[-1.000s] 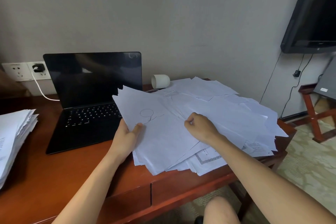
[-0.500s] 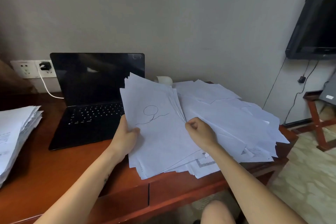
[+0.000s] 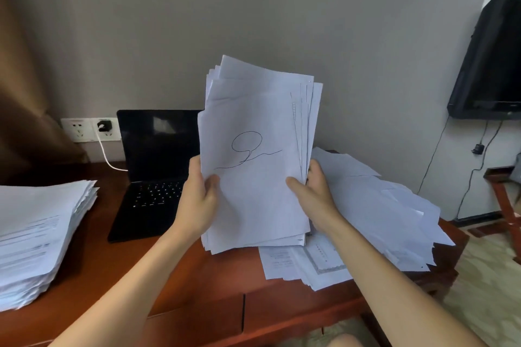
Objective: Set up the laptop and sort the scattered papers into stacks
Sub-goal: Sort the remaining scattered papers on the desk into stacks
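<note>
Your left hand [image 3: 197, 200] and right hand [image 3: 313, 194] clamp the paper bundle [image 3: 253, 205] upright by its side edges. Floppy, slippery sheets: grip low.

Laptop [image 3: 158, 172]: black, lid open, screen dark, upright at back of table, keyboard facing viewer. Held sheaf of white papers [image 3: 253, 191]: upright, edges uneven, front sheet bearing pen scribble with loop, gripped at both side edges. Scattered papers [image 3: 389, 220]: loose overlapping white sheets at right of table, some printed. Neat stack [image 3: 36, 234]: thick, flat, at left of laptop.
</note>
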